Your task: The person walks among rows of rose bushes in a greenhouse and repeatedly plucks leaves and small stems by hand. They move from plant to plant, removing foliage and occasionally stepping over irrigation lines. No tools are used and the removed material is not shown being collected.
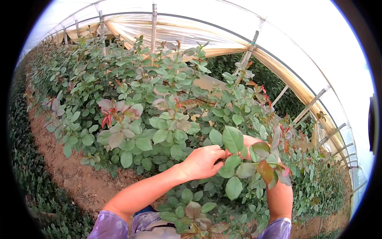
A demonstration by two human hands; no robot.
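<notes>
My left hand (204,162) reaches in from the lower left, its fingers curled and pinched together at a leafy rose shoot (233,162). The shoot leans to the right, with green leaves along it and reddish-bronze leaves (265,171) towards its tip. My right hand (252,141) comes around from the right behind this foliage. Its fingers meet those of my left hand at the stem, but leaves cover most of them, so their grip is hidden. Below my forearms, another rose shoot (191,212) rises close to my body.
A dense row of rose bushes (143,125) spreads ahead and to the left. Bare soil (86,179) forms a path between it and more plants (56,206) at the far left. Wooden posts (153,30) and gathered plastic sheeting (277,71) line the greenhouse side.
</notes>
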